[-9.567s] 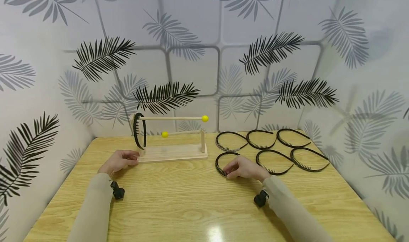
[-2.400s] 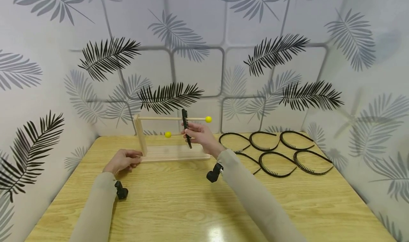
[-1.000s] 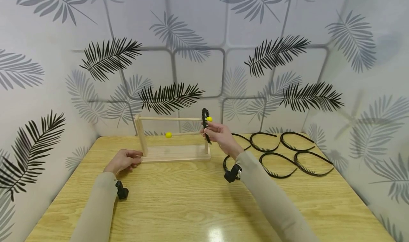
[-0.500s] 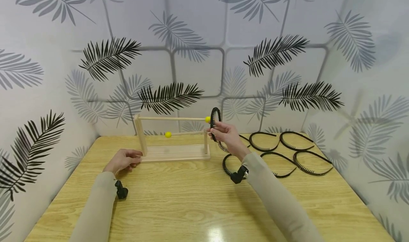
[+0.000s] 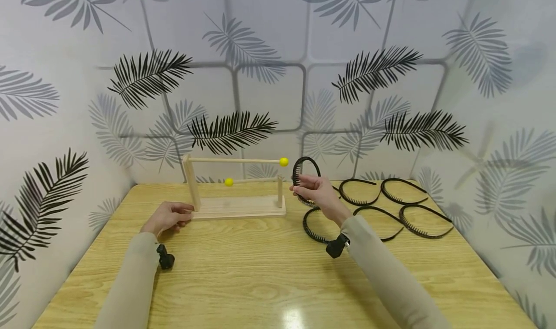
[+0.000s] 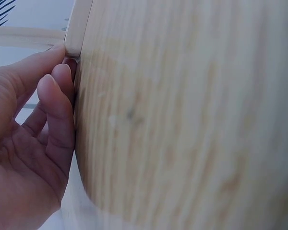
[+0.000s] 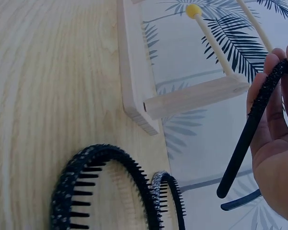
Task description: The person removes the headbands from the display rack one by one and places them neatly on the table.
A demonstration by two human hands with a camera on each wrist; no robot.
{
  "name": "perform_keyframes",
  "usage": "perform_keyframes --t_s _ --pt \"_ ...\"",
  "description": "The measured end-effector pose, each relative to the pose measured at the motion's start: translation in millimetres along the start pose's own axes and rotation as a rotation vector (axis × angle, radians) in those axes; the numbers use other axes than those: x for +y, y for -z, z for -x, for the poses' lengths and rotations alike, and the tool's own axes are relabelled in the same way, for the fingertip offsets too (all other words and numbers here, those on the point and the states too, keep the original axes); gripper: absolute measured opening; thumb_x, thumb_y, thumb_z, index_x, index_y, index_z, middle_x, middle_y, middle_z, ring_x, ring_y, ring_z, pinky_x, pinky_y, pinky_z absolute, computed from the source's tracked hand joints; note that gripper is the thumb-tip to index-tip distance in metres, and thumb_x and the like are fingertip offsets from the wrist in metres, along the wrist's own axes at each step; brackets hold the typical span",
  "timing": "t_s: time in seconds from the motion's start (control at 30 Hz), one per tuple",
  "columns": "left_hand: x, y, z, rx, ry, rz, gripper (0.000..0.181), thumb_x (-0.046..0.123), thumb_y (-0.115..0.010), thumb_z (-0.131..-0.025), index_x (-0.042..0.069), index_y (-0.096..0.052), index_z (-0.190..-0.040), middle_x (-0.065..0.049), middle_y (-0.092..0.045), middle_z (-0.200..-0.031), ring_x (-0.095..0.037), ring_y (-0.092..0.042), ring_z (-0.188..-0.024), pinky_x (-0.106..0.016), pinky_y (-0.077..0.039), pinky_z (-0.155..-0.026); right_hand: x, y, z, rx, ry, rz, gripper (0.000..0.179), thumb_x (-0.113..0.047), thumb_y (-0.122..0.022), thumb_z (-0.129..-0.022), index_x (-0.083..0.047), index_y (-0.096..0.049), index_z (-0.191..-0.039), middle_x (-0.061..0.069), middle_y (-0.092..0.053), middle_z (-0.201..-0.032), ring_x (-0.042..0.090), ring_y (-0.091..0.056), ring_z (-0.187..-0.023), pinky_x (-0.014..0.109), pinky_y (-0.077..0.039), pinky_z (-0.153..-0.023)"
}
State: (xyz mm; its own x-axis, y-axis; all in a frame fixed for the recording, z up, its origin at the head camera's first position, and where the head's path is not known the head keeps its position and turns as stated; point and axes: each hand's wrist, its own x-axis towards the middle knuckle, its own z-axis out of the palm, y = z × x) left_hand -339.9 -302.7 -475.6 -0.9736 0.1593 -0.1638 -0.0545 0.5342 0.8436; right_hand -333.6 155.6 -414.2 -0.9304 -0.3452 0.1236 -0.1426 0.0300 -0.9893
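My right hand holds a black toothed headband upright, just right of the upper rod's yellow ball and apart from it. In the right wrist view the headband hangs from the fingertips, its two free ends toward the table. A pale wooden rack stands at the left, with a tall left post, a short right post and a rod from each. At the rack's left end, my left hand grips the base edge; close up, its fingers lie against that end.
Several black headbands lie in two rows on the wooden table, right of the rack; a silver-speckled one sits partly behind the right hand. The lower rod's yellow ball points left. A leaf-patterned backdrop rises behind.
The headband that hung by the left post has travelled right along the upper rod and come off past its yellow ball, held by my right hand. My left hand has stayed at the base.
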Motion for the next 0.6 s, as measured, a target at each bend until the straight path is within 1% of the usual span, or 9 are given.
perform_keyframes --t_s 0.1,0.2,0.27,0.33,0.37,0.5,0.57,0.6 --pt "-0.9 -0.4 -0.4 0.008 0.005 0.006 0.043 0.016 -0.062 -0.098 -0.003 -0.056 -0.135 -0.005 -0.068 -0.091 -0.014 -0.056 -0.069 -0.027 -0.05 -0.057 6.7 1.3 2.6 -0.036 -0.003 0.013 0.058 -0.012 -0.066 -0.094 0.001 -0.043 -0.146 0.006 -0.073 -0.11 0.008 -0.069 -0.094 0.025 -0.054 -0.086" --pt "-1.4 -0.3 -0.7 0.004 0.004 0.008 0.044 0.017 -0.062 -0.098 -0.003 -0.056 -0.136 -0.004 -0.068 -0.09 -0.014 -0.056 -0.069 -0.027 -0.05 -0.057 10.5 0.3 5.5 -0.061 -0.007 0.032 0.059 -0.012 -0.068 -0.093 0.001 -0.044 -0.145 0.01 -0.073 -0.11 0.009 -0.07 -0.092 0.025 -0.055 -0.083" --pt "-1.1 0.0 -0.5 0.004 0.001 0.011 0.044 0.017 -0.062 -0.098 -0.004 -0.055 -0.136 -0.004 -0.068 -0.089 -0.014 -0.056 -0.069 -0.027 -0.05 -0.057 10.4 -1.7 7.8 -0.063 -0.009 0.047 0.057 -0.011 -0.069 -0.092 0.002 -0.047 -0.143 0.008 -0.074 -0.107 0.008 -0.07 -0.091 0.025 -0.055 -0.082" --pt "-0.9 0.6 0.2 0.0 -0.008 0.007 0.045 0.017 -0.061 -0.098 -0.005 -0.054 -0.136 -0.006 -0.068 -0.091 -0.014 -0.056 -0.069 -0.027 -0.05 -0.057 10.0 -3.7 9.8 -0.067 -0.006 0.064 0.055 -0.009 -0.069 -0.092 0.004 -0.048 -0.142 0.003 -0.075 -0.101 0.007 -0.07 -0.089 0.024 -0.055 -0.081" --pt "-0.7 1.0 0.6 0.001 -0.009 0.006 0.044 0.016 -0.061 -0.098 -0.005 -0.054 -0.136 -0.007 -0.069 -0.091 -0.014 -0.056 -0.069 -0.027 -0.051 -0.057 9.8 -5.0 10.4 -0.069 -0.003 0.072 0.054 -0.008 -0.069 -0.092 0.004 -0.05 -0.14 0.006 -0.075 -0.102 0.007 -0.07 -0.088 0.023 -0.055 -0.08" --pt "-0.4 2.0 1.4 0.001 -0.023 -0.014 0.044 0.016 -0.061 -0.098 -0.005 -0.054 -0.136 -0.01 -0.069 -0.095 -0.015 -0.057 -0.07 -0.028 -0.051 -0.057 10.6 -7.3 13.3 -0.079 0.0 0.1 0.048 -0.007 -0.068 -0.091 0.005 -0.055 -0.135 0.001 -0.075 -0.097 0.007 -0.069 -0.086 0.024 -0.054 -0.077" --pt "0.1 1.8 1.8 0.002 -0.028 -0.018 0.043 0.015 -0.06 -0.098 -0.005 -0.054 -0.136 -0.01 -0.068 -0.094 -0.015 -0.056 -0.07 -0.028 -0.051 -0.057 12.1 -7.6 14.5 -0.088 -0.008 0.115 0.048 -0.008 -0.069 -0.091 0.005 -0.056 -0.135 0.002 -0.074 -0.097 0.008 -0.068 -0.086 0.024 -0.054 -0.076" --pt "0.4 1.2 2.0 0.004 -0.029 -0.022 0.043 0.015 -0.06 -0.098 -0.005 -0.054 -0.136 -0.01 -0.068 -0.094 -0.015 -0.056 -0.069 -0.028 -0.051 -0.057 13.4 -7.3 15.0 -0.096 -0.012 0.124 0.048 -0.009 -0.069 -0.091 0.005 -0.055 -0.135 -0.002 -0.073 -0.096 0.008 -0.068 -0.087 0.024 -0.054 -0.076"
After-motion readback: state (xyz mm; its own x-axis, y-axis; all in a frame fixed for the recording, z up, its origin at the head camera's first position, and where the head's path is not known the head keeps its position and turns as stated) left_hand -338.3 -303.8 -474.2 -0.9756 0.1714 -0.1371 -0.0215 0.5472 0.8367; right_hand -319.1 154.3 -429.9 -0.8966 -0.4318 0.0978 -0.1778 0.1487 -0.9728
